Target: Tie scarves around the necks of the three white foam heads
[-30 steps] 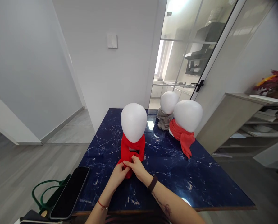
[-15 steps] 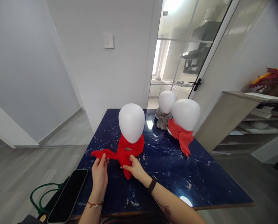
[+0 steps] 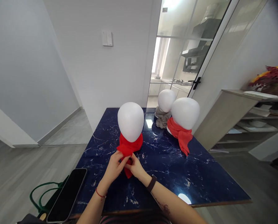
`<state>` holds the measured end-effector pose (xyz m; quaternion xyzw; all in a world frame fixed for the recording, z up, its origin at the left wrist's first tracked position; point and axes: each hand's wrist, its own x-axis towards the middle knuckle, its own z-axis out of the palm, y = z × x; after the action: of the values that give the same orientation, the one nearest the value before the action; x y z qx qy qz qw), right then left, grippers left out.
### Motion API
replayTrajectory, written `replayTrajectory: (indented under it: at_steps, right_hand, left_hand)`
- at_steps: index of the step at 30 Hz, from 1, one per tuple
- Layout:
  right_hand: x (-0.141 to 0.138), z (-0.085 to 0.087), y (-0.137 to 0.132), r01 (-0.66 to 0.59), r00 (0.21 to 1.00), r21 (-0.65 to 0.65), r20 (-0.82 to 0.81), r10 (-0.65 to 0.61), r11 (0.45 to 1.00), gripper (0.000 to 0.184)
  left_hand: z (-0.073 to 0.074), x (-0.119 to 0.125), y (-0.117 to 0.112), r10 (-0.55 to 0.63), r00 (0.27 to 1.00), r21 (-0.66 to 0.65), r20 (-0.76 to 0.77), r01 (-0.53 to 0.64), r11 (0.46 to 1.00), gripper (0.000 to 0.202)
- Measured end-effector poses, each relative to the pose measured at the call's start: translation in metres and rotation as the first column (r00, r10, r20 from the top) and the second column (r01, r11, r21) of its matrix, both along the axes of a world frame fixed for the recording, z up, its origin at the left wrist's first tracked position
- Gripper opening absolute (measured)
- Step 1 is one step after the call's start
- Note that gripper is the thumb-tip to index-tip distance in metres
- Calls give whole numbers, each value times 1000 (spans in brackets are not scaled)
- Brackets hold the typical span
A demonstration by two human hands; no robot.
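Note:
A white mannequin head (image 3: pixel 130 121) stands upright on the dark blue marbled table (image 3: pixel 166 174). Round its neck lies a bright red scarf (image 3: pixel 137 143), with a fold crossing the front and one end hanging down. My left hand (image 3: pixel 115 164) is closed on the scarf at the front, its fingertips partly hidden behind the cloth. Close against it, my right hand (image 3: pixel 134 167) pinches the scarf just above the hanging end. The two hands nearly meet below the head's chin.
Farther right stand a white head (image 3: pixel 185 112) with a coral-red scarf (image 3: pixel 180 133) and another white head (image 3: pixel 166 100) with a grey scarf (image 3: pixel 162 118). A black phone (image 3: pixel 67 194) lies at the table's left edge beside a green bag (image 3: pixel 44 199). Shelves (image 3: pixel 243 124) stand at right.
My left hand has moved right, bringing the scarf's left end across the front to my right hand. The right hand has stayed nearly in place on the scarf.

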<state>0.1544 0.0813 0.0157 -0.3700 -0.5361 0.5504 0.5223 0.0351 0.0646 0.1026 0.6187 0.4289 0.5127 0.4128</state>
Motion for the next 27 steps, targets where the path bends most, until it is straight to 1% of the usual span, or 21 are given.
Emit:
replayTrajectory:
  at_steps: [1,3,5,6,7,8,9,10,11,12,13,14,15,16,17,18,20,21,22,24,27]
  right_hand:
    - [0,1,0,-4,1000,31,16,4,1000,34]
    - [1,4,-1,-13,998,66,58,9,998,33]
    - [2,8,-2,10,991,126,133,-26,992,31]
    - [3,10,-3,32,983,160,174,-60,987,31]
    - [4,12,-4,54,972,188,213,-94,981,31]
    - [5,14,-5,69,961,206,249,-120,976,31]
    - [6,16,-6,77,950,217,280,-138,973,31]
    - [7,17,-7,82,941,224,303,-150,971,32]
    - [7,18,-8,83,935,233,317,-156,969,35]
    - [7,19,-9,79,933,242,325,-157,967,37]
    - [7,20,-10,72,932,247,330,-154,966,38]
    - [7,20,-10,64,932,250,332,-148,966,39]
    - [6,20,-11,57,931,248,336,-141,967,40]
    - [5,19,-11,53,931,244,339,-137,968,41]
    - [5,18,-11,52,929,237,344,-134,970,42]
    - [5,18,-11,53,927,232,350,-134,971,43]
    - [5,16,-11,61,919,228,366,-144,972,43]
    - [5,16,-11,66,915,232,375,-152,970,42]
    - [6,16,-10,70,909,243,383,-162,967,42]
    - [6,16,-11,74,895,279,404,-187,957,45]
    - [7,16,-11,64,862,348,452,-227,935,50]
  left_hand:
    - [2,4,4,-84,996,-6,-33,84,996,6]
    - [4,10,11,-183,979,-7,-94,184,983,11]
    - [2,12,17,-218,962,13,-163,223,975,20]
    - [-1,11,20,-212,957,37,-199,224,974,25]
    - [-6,10,22,-177,957,74,-231,198,977,28]
    - [-12,7,24,-106,962,116,-252,139,983,30]
    - [-18,4,26,-1,968,155,-252,42,987,29]
    - [-24,1,27,128,965,167,-227,-91,982,25]
    - [-31,-1,29,255,948,132,-189,-232,964,21]
    - [-37,-4,30,341,928,46,-150,-338,940,21]
    - [-41,-6,31,367,924,-75,-110,-376,924,27]
    - [-45,-7,32,343,938,-198,-58,-347,917,35]
    - [-48,-8,33,285,959,-286,1,-273,918,41]
    - [-49,-8,34,218,975,-320,46,-192,928,43]
    - [-49,-7,35,166,984,-304,61,-140,942,42]
    - [-49,-7,36,145,989,-257,39,-130,957,39]
    - [-47,-5,40,187,981,-162,-46,-192,968,30]
    - [-46,-4,42,218,974,-146,-58,-225,963,27]
    - [-45,-3,44,240,970,-159,-34,-242,957,26]
    - [-44,0,48,254,963,-245,92,-225,943,28]
    - [-41,6,50,223,935,-398,277,-99,912,29]
